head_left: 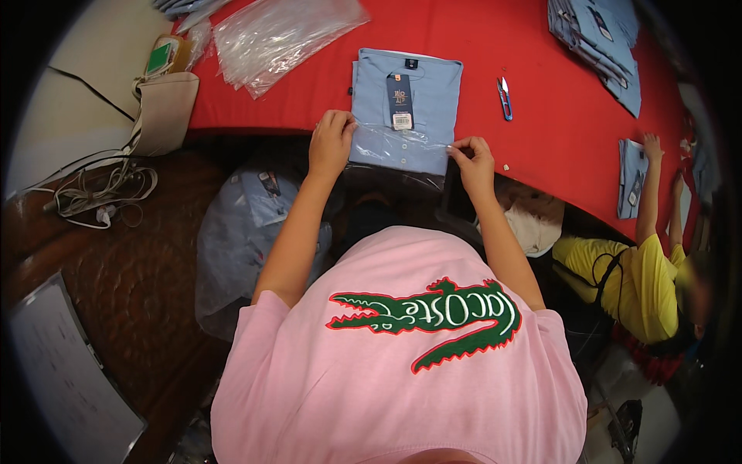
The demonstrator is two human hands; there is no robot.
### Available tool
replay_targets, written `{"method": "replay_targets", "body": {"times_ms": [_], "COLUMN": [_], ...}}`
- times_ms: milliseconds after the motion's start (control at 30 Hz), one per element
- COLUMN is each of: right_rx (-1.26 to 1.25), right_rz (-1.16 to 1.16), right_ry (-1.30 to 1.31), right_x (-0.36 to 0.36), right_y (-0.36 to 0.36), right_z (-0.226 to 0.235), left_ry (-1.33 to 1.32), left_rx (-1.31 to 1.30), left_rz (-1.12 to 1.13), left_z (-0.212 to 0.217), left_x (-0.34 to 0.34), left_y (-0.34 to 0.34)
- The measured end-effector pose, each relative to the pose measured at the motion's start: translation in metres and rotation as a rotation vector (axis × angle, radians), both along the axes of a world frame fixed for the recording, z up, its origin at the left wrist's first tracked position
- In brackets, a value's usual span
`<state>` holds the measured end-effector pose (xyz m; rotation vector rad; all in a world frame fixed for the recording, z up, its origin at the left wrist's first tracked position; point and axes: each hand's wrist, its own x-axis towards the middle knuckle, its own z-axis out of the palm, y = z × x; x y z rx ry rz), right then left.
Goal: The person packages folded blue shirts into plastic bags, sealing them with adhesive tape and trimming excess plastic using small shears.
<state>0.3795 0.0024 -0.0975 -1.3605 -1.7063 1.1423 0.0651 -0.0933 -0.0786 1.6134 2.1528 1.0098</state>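
Two hands of mine sit at the near edge of the red table [541, 85] in the head view: my left hand [331, 141] pinches the left side of a clear plastic bag [402, 139] and my right hand [473, 164] pinches its right side, the bag's mouth drawn over the near end of a folded light-blue shirt [433, 85] with a dark hang tag [399, 100]. Beyond my right hand lie blue thread snips [505, 98], and a stack of clear bags [282, 35] lies beyond my left.
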Motion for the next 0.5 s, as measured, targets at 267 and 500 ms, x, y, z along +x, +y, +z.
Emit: {"method": "replay_targets", "body": {"times_ms": [267,500], "right_rx": [-0.608,-0.401], "right_rz": [-0.071,0.012], "right_ry": [0.440,0.148], "right_x": [0.013,-0.004], "right_y": [0.011,0.042], "right_z": [0.015,0.015], "left_ry": [0.186,0.069], "left_rx": [0.096,0.140], "left_rz": [0.052,0.164], "left_z": [-0.015,-0.026], "left_x": [0.032,0.024], "left_y": [0.014,0.026]}}
